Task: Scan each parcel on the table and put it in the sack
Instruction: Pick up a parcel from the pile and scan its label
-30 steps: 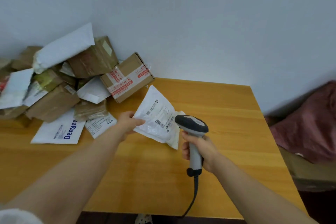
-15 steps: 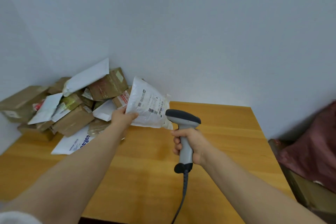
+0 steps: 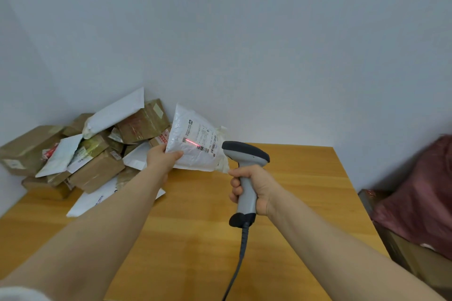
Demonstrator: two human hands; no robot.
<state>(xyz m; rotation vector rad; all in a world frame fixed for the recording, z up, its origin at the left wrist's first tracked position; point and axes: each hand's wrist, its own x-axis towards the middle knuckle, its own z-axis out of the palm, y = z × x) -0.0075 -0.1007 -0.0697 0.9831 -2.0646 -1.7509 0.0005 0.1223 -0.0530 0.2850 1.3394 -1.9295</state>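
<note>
My left hand [image 3: 161, 157] pinches the lower left corner of a white plastic parcel [image 3: 195, 140] and holds it upright above the wooden table [image 3: 305, 178]. Its printed label faces me, and a red scan line crosses the label near the barcode. My right hand [image 3: 254, 188] grips the handle of a grey barcode scanner [image 3: 245, 156], whose dark head points at the parcel from the right. The scanner's cable hangs down towards the front edge. A pile of brown boxes and white mailers [image 3: 97, 154] fills the table's back left corner.
A dark red sack [image 3: 420, 193] lies off the table's right side, with a cardboard box [image 3: 415, 259] beneath it. A pale wall stands behind the table. A flat white mailer [image 3: 97, 199] lies under my left forearm.
My left hand has lifted the white parcel off the table and tilted it upright. The scanner has come level with it, and a red scan line now shows on the label.
</note>
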